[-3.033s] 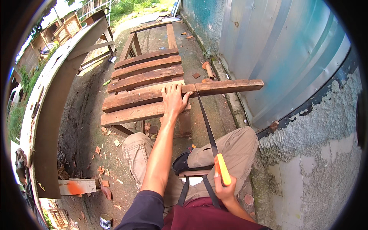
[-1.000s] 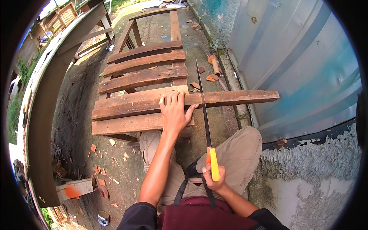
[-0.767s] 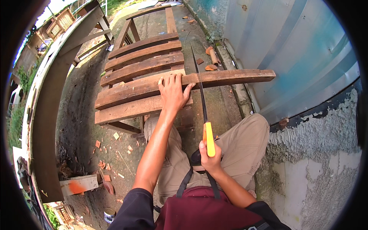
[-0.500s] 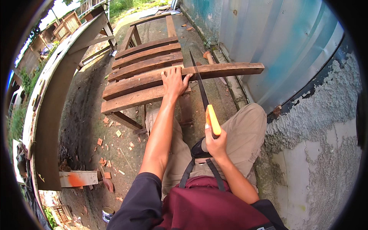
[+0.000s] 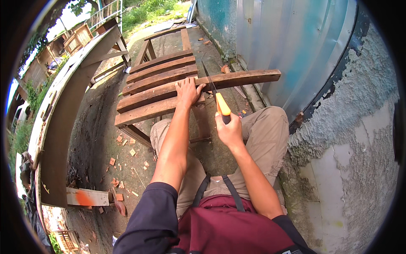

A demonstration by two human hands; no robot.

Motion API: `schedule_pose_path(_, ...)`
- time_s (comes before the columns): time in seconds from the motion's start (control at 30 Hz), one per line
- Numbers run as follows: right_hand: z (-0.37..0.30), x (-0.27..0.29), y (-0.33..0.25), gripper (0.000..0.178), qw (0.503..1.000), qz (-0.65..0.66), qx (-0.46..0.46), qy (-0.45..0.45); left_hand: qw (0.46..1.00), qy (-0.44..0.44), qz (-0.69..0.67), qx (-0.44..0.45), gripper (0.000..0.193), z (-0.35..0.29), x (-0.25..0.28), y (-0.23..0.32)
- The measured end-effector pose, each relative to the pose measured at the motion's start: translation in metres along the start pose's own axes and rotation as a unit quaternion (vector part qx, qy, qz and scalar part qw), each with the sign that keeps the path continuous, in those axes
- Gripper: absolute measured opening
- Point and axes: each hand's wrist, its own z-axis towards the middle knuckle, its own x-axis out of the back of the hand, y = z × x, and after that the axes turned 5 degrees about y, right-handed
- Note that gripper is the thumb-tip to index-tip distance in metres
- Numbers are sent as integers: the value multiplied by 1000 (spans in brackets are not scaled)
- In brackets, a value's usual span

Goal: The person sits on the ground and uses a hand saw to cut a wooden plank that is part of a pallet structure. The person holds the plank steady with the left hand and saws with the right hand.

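My left hand (image 5: pixel 188 92) grips a long wooden plank (image 5: pixel 249 78) from above, its fingers over the top and the thumb along the near side. The plank lies across a slatted wooden bench (image 5: pixel 146 115), its right end jutting past the bench. In my right hand (image 5: pixel 230 132) is the yellow-and-black handle of a handsaw (image 5: pixel 222 103). Its dark blade slants up and away, crossing the plank's edge just right of my left thumb. My fingers hide part of the handle. My knees are on either side below the plank.
Wood offcuts (image 5: pixel 133 152) and chips litter the ground at left. A long wooden table (image 5: pixel 57 139) stands on the left, with a paint-marked board (image 5: pixel 89 197) near its foot. A metal sheet wall (image 5: pixel 292 46) and a rough plastered wall (image 5: pixel 338 139) rise at right.
My right hand has pushed the saw forward and away from me, so the handle sits closer to the plank. The left hand keeps its hold. The whole view has shifted slightly.
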Motion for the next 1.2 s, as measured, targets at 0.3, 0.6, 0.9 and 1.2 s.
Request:
schedule_pose_path(0.3, -98, 51, -1, 22, 999, 36, -12, -17, 998, -44, -16, 33, 66, 1, 7, -13)
schedule_pose_path(0.6, 11, -3, 0, 27, 1000, -14, -1, -3, 999, -37, -3, -14, 67, 11, 7, -5)
schedule_pose_path(0.9, -74, 40, 25, 23, 1000, 3, 2, -2, 999, 6, -50, -20, 66, -8, 14, -11)
schedule_pose_path(1.2, -26, 10, 5, 30, 1000, 9, -19, -6, 1000, -21, -9, -4, 66, -5, 12, -7)
